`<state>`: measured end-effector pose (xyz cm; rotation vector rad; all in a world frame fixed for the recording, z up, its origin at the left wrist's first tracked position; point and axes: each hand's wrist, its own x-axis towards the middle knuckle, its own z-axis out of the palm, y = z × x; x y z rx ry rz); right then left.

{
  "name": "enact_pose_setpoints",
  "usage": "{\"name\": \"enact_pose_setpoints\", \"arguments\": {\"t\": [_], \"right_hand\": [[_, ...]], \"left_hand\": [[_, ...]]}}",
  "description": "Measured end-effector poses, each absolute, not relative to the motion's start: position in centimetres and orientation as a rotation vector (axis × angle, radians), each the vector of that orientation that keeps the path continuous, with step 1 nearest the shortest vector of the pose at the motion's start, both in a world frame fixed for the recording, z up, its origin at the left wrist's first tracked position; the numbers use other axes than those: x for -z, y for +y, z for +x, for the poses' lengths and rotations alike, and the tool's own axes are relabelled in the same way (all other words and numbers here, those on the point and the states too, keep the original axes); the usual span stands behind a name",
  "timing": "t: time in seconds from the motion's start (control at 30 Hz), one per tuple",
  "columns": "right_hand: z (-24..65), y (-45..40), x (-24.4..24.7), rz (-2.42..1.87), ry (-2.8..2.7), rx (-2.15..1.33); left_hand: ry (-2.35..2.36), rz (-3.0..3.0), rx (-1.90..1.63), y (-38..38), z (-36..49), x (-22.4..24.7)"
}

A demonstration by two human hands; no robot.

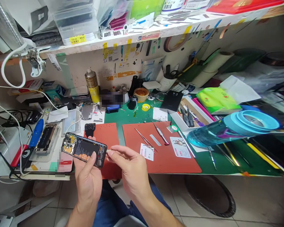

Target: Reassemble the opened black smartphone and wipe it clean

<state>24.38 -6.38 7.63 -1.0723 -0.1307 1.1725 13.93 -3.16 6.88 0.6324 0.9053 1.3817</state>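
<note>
**A:** How many objects do the hands engage?

**B:** One: an opened smartphone (pixel 85 150), its battery and circuit board exposed. It lies tilted across the left hand (pixel 88 179), which holds it with the thumb over its near edge. The right hand (pixel 132 165) has thumb and forefinger drawn narrow at the phone's right end; whether they close on anything is too small to tell.

**A:** And on the bench about the hands?

**B:** Two reddish-brown mats (pixel 132 130). On the one beyond and to the right of the right hand lie one precision screwdriver (pixel 161 134), one pair of tweezers (pixel 144 138), one translucent strip (pixel 155 140) and two printed cards (pixel 180 147); the tweezers overlap the nearer card.

**A:** What lies to the left of the left hand?

**B:** One further opened phone (pixel 46 138) in a clear tray, and beside it one blue-handled tool (pixel 37 132). Just beyond the left hand sits one small black component (pixel 90 129).

**A:** Farther out?

**B:** One spray can (pixel 92 85) stands upright well beyond the left hand; one blue water bottle (pixel 210 130) lies well to the right of the right hand.
</note>
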Motion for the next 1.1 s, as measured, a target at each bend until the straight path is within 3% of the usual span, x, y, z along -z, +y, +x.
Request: {"name": "enact_pose_setpoints", "arguments": {"t": [0.9, 1.1], "right_hand": [[23.2, -6.6, -6.1, -1.077, -0.129, -1.045], [22.7, -7.8, -6.1, -1.409, -0.486, -0.884]], "left_hand": [[0.932, 0.711, -1.553, -4.7, 16.3, -6.7], [0.913, 0.747, -1.507, -4.8, 16.4, -6.5]]}}
